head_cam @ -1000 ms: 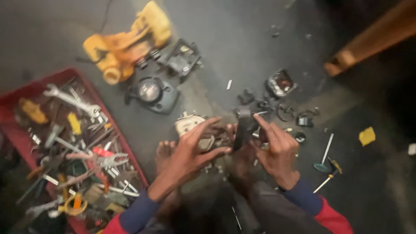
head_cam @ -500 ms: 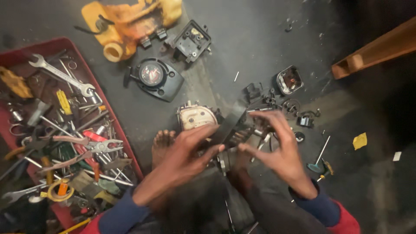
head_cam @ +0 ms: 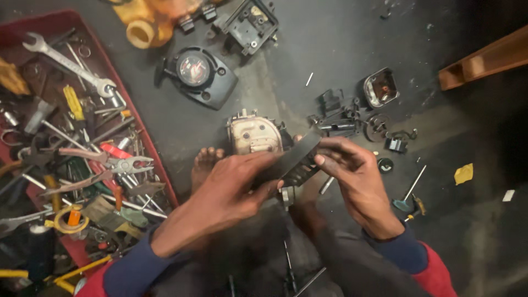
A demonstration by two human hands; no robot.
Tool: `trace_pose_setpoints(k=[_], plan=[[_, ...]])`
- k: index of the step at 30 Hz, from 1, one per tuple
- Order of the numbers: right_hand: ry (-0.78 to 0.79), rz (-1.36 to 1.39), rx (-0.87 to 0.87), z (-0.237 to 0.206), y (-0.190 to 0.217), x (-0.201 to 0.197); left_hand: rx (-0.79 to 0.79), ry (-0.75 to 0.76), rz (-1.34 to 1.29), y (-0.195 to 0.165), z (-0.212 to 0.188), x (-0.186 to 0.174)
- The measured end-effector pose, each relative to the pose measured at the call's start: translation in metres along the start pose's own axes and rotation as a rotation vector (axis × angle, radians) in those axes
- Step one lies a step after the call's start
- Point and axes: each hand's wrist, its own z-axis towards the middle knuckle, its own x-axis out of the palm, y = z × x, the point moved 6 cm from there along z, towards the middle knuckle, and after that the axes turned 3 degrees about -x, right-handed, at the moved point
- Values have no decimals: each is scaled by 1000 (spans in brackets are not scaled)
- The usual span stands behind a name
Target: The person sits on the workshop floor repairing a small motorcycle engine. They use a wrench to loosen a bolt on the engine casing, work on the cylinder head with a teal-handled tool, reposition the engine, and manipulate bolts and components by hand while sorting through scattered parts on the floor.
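Observation:
Both hands hold one flat black machine part [head_cam: 291,159] over the dark floor. My left hand [head_cam: 234,190] grips its near end from the left, fingers wrapped around it. My right hand [head_cam: 352,176] pinches the far end with thumb and fingertips. Just behind the part sits a dirty cream engine block [head_cam: 254,133]. My bare foot [head_cam: 204,165] rests on the floor to the left of the hands.
A red tray [head_cam: 140,118] full of spanners, pliers and screwdrivers lies at the left. A black round cover [head_cam: 199,74], a yellow housing [head_cam: 148,22] and a black box part [head_cam: 250,22] lie ahead. Small black parts [head_cam: 341,118], a metal cup [head_cam: 380,88], a screwdriver [head_cam: 408,192] and a wooden beam [head_cam: 484,60] lie at the right.
The view has dropped closer to the hands. The black part has turned flatter between the hands, and my left hand now wraps its near end.

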Motion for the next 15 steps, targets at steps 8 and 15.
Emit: trace_pose_setpoints(k=[8,15], plan=[[74,-48,86,-7,-25,5,-140,144,157,7,-16,-12],[234,-129,205,-10,-35,21,32,131,336,3,-25,-18]])
